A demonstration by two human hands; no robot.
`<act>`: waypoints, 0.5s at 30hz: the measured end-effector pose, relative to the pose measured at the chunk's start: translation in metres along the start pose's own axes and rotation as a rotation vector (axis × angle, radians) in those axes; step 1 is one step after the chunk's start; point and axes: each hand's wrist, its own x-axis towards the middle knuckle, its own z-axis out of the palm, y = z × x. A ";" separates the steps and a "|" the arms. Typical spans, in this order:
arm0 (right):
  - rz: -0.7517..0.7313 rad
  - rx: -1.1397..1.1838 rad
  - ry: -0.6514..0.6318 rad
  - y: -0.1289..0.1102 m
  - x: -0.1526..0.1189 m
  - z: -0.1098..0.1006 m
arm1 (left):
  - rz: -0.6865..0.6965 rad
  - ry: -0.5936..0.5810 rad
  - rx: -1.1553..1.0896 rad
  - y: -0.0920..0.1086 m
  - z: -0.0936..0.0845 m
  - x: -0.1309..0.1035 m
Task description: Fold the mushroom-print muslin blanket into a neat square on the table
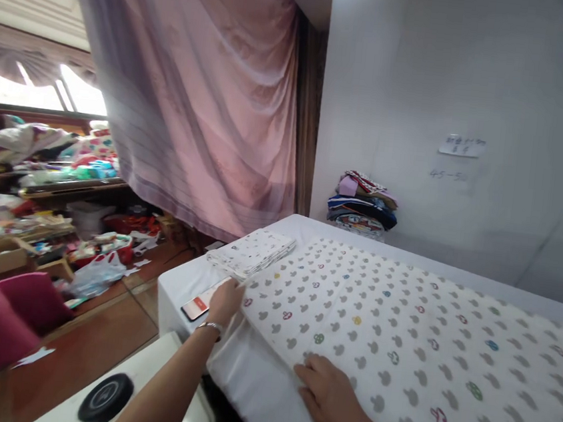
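Note:
A white cloth (366, 314) printed with grey mushroom shapes and a few coloured ones lies spread over the white-covered table. At its near left corner, my left hand (225, 302) is closed on the edge, though its fingertips are partly hidden. My right hand (325, 393) has its fingers curled at the front edge of the same cloth, farther right. Just left of my left hand, a phone (195, 307) with a lit screen lies on the table. Behind that hand sits a folded stack of printed white cloth (252, 251).
A white machine or case (169, 367) with a black round knob (105, 399) stands below my left arm. Folded textiles (363, 203) are piled by the wall. Pink rolls (3, 316), boxes and bags crowd the floor at left. A pink curtain (209, 82) hangs behind the table.

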 end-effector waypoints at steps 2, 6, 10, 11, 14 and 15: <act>-0.003 -0.006 0.004 -0.001 0.000 -0.001 | -0.010 0.003 0.015 -0.004 -0.001 0.000; -0.028 -0.048 0.010 0.001 0.002 0.002 | 0.008 -0.083 0.048 -0.011 0.003 0.004; -0.040 -0.080 0.015 0.003 0.006 0.003 | 0.040 -0.097 0.039 -0.010 0.005 0.008; -0.032 -0.080 0.021 0.003 0.008 0.002 | 0.042 -0.100 0.036 -0.010 0.005 0.008; -0.014 -0.060 0.071 0.002 0.012 -0.004 | 0.035 -0.114 0.018 -0.012 0.005 0.012; -0.012 -0.057 0.107 0.001 0.013 -0.005 | 0.035 -0.106 0.010 -0.015 0.007 0.014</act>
